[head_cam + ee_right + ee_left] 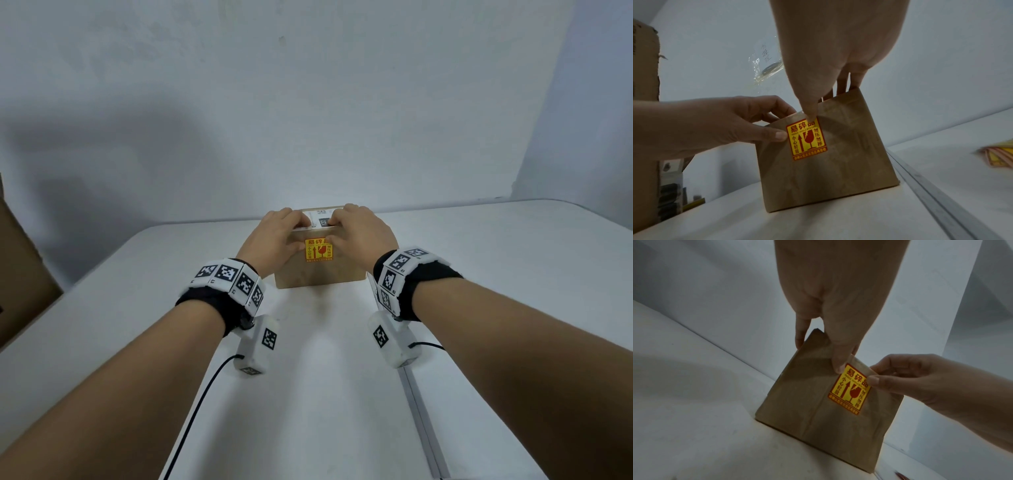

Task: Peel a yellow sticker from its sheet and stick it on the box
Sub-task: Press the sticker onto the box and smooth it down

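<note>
One white surface [308, 377] carries one brown box [318, 274] at its far middle, near face toward the person. Two hands brace it: the left hand [270, 240] and right hand [363, 233] curl over the top edge, thumbs pressing the one yellow sticker [319, 250] flat, likely to bond it.

Bench [325, 394] open between the forearms, up to the box [318, 277]. Both hands [274, 240] [359, 233] cover the box's top edge and upper front. Large carton [20, 260] blocks the far left. 2 trailing cables [198, 404] cross the near bench. Right side: what may be sticker sheets [1001, 155], blurred. Wall [308, 102] close behind the box.
</note>
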A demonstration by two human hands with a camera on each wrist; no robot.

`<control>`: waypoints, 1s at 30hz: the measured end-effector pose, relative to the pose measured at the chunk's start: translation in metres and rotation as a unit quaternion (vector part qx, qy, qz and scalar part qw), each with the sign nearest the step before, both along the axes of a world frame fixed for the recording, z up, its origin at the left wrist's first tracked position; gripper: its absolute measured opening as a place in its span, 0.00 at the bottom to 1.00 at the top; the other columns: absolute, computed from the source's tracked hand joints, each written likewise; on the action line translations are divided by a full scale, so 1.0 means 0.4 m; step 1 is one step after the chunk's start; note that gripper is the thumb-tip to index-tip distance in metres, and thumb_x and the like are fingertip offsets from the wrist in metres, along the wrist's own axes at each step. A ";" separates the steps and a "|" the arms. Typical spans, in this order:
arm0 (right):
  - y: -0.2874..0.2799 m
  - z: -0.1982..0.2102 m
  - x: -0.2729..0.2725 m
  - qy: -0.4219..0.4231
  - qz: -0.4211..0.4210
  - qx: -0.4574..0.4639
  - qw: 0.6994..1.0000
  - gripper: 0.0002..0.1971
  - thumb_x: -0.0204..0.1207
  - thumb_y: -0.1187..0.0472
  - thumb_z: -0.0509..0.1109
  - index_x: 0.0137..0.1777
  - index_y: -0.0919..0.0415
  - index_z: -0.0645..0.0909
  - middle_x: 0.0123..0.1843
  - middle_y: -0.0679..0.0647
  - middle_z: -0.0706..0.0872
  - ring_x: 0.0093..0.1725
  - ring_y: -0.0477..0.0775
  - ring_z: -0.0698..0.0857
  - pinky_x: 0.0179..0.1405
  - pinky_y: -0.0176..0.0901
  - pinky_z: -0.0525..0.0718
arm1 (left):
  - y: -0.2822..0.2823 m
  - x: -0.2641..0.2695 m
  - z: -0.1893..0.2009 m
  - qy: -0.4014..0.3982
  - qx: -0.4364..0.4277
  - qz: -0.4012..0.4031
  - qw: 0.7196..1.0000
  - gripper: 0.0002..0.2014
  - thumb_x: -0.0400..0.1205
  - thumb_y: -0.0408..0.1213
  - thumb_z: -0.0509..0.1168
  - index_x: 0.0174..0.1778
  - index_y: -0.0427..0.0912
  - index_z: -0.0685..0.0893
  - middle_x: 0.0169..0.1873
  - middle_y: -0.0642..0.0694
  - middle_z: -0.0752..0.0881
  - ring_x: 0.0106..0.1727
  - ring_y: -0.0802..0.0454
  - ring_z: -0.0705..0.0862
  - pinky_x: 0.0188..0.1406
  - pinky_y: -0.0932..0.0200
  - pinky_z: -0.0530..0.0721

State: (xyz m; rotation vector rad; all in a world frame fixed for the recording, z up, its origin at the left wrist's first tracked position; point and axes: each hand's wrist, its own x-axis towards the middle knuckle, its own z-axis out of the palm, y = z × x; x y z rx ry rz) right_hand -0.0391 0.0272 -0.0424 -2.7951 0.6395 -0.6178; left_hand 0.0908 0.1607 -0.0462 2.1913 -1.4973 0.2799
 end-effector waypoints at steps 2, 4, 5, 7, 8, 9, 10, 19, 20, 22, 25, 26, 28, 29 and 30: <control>0.000 0.001 0.008 -0.003 0.002 -0.014 1.000 0.15 0.77 0.50 0.67 0.60 0.55 0.79 0.59 0.53 0.80 0.62 0.55 0.78 0.49 0.51 0.80 | 0.001 0.000 0.000 0.000 0.000 -0.002 1.000 0.14 0.77 0.35 0.69 0.59 0.43 0.80 0.55 0.47 0.82 0.51 0.55 0.69 0.51 0.64 0.65; -0.002 -0.001 0.014 -0.002 0.008 -0.037 0.999 0.15 0.76 0.49 0.68 0.58 0.57 0.77 0.58 0.53 0.79 0.60 0.56 0.78 0.47 0.51 0.81 | -0.002 0.002 0.001 -0.004 0.001 -0.001 1.000 0.14 0.77 0.35 0.69 0.58 0.43 0.81 0.54 0.48 0.82 0.51 0.53 0.71 0.50 0.63 0.66; -0.003 -0.003 0.016 0.003 0.011 -0.050 0.999 0.16 0.76 0.50 0.69 0.59 0.57 0.77 0.59 0.54 0.79 0.60 0.57 0.78 0.46 0.51 0.81 | -0.005 0.004 0.004 -0.008 0.004 0.001 1.000 0.14 0.76 0.35 0.70 0.58 0.43 0.81 0.54 0.48 0.82 0.52 0.51 0.73 0.50 0.62 0.67; -0.004 -0.009 0.018 0.017 0.013 -0.082 0.996 0.19 0.74 0.51 0.72 0.61 0.58 0.75 0.61 0.54 0.78 0.62 0.57 0.77 0.46 0.50 0.79 | -0.009 0.009 0.007 -0.013 0.013 0.004 1.000 0.14 0.76 0.36 0.70 0.57 0.44 0.82 0.53 0.47 0.83 0.53 0.46 0.77 0.51 0.60 0.71; -0.004 -0.014 0.020 0.025 0.014 -0.101 0.995 0.21 0.72 0.51 0.73 0.62 0.58 0.74 0.62 0.54 0.77 0.63 0.58 0.77 0.48 0.49 0.79 | -0.012 0.011 0.008 -0.012 0.017 0.004 1.000 0.14 0.75 0.36 0.71 0.57 0.44 0.82 0.53 0.46 0.83 0.54 0.44 0.78 0.52 0.58 0.73; -0.003 -0.017 0.022 0.032 0.014 -0.118 0.992 0.24 0.72 0.51 0.74 0.63 0.58 0.73 0.63 0.55 0.77 0.64 0.58 0.77 0.50 0.49 0.78 | -0.013 0.011 0.009 -0.011 0.021 0.004 1.000 0.14 0.75 0.36 0.71 0.57 0.44 0.82 0.53 0.45 0.83 0.54 0.44 0.78 0.52 0.56 0.74; -0.004 -0.020 0.024 0.036 0.013 -0.132 0.990 0.25 0.71 0.50 0.75 0.64 0.59 0.73 0.64 0.56 0.77 0.64 0.59 0.77 0.52 0.48 0.78 | -0.014 0.012 0.009 -0.010 0.024 0.004 1.000 0.14 0.75 0.36 0.71 0.57 0.43 0.82 0.53 0.45 0.83 0.54 0.43 0.78 0.53 0.55 0.74; -0.003 -0.051 0.039 0.031 -0.008 -0.173 0.984 0.32 0.59 0.51 0.80 0.62 0.60 0.74 0.62 0.58 0.77 0.62 0.62 0.76 0.59 0.53 0.77 | -0.025 0.016 0.002 -0.017 0.025 0.017 0.999 0.14 0.76 0.37 0.69 0.57 0.43 0.81 0.54 0.45 0.82 0.52 0.45 0.75 0.53 0.56 0.73; -0.004 -0.053 0.040 0.029 -0.010 -0.171 0.985 0.32 0.59 0.52 0.80 0.62 0.60 0.74 0.62 0.58 0.77 0.62 0.62 0.76 0.59 0.53 0.77 | -0.032 0.014 0.001 -0.022 0.027 0.026 0.999 0.13 0.76 0.40 0.69 0.56 0.44 0.80 0.52 0.46 0.81 0.50 0.46 0.73 0.54 0.55 0.74; -0.004 -0.056 0.040 0.018 -0.011 -0.164 0.986 0.29 0.60 0.55 0.80 0.60 0.61 0.76 0.61 0.58 0.78 0.60 0.63 0.78 0.57 0.53 0.78 | -0.051 0.004 0.003 -0.035 0.035 0.047 0.998 0.14 0.75 0.47 0.69 0.50 0.45 0.77 0.47 0.49 0.77 0.48 0.47 0.70 0.55 0.53 0.75; -0.008 -0.052 0.032 0.013 -0.001 -0.148 0.989 0.24 0.64 0.63 0.75 0.62 0.61 0.76 0.62 0.59 0.77 0.62 0.63 0.76 0.58 0.51 0.76 | -0.076 -0.023 0.009 -0.044 0.053 0.087 0.994 0.19 0.76 0.52 0.69 0.52 0.43 0.74 0.50 0.46 0.75 0.51 0.44 0.69 0.52 0.45 0.79; -0.012 -0.049 0.029 0.017 0.006 -0.141 0.990 0.25 0.65 0.65 0.74 0.63 0.61 0.75 0.63 0.59 0.76 0.63 0.62 0.75 0.59 0.50 0.75 | -0.081 -0.031 0.007 -0.047 0.057 0.099 0.992 0.20 0.76 0.52 0.69 0.55 0.42 0.74 0.54 0.44 0.75 0.55 0.42 0.70 0.50 0.41 0.81; -0.020 -0.042 0.021 0.021 0.017 -0.129 0.991 0.25 0.66 0.66 0.72 0.65 0.61 0.74 0.65 0.58 0.75 0.65 0.61 0.73 0.61 0.49 0.74 | -0.086 -0.043 0.003 -0.059 0.065 0.120 0.989 0.24 0.75 0.52 0.70 0.59 0.42 0.72 0.59 0.43 0.74 0.62 0.40 0.71 0.45 0.40 0.82; -0.022 -0.041 0.019 0.021 0.020 -0.124 0.992 0.26 0.66 0.67 0.71 0.66 0.61 0.74 0.65 0.58 0.75 0.65 0.61 0.73 0.61 0.49 0.74 | -0.089 -0.047 0.000 -0.069 0.070 0.128 0.987 0.26 0.74 0.53 0.71 0.61 0.43 0.71 0.60 0.43 0.73 0.63 0.40 0.70 0.42 0.42 0.80; -0.022 -0.042 0.018 0.019 0.019 -0.120 0.992 0.26 0.66 0.67 0.71 0.66 0.61 0.74 0.66 0.58 0.75 0.66 0.61 0.73 0.62 0.49 0.74 | -0.090 -0.051 -0.005 -0.082 0.076 0.136 0.984 0.29 0.73 0.54 0.72 0.62 0.43 0.70 0.61 0.44 0.73 0.63 0.41 0.70 0.39 0.44 0.77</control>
